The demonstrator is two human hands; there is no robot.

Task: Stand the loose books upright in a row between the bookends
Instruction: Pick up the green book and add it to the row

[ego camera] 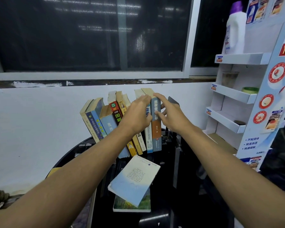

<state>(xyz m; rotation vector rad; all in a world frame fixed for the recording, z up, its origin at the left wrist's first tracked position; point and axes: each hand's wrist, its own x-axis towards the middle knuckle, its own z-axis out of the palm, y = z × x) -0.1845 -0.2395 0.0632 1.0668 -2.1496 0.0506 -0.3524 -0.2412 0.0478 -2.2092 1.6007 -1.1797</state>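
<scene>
Now your left grip (136, 116) lies flat, fingers straight, on the leaning row (105, 119); your right grip (169, 116) clasps the end book (155, 130) beside the bookend (173, 101). 2 books (135, 180) lie flat on the worktop (187, 178).

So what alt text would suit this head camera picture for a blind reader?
Two bare hands steady a row of paperbacks standing on a black table: the left hand presses flat on the spines, the right hand grips the blue-grey book at the right end, beside a black bookend. Two loose books lie flat in front.
</scene>
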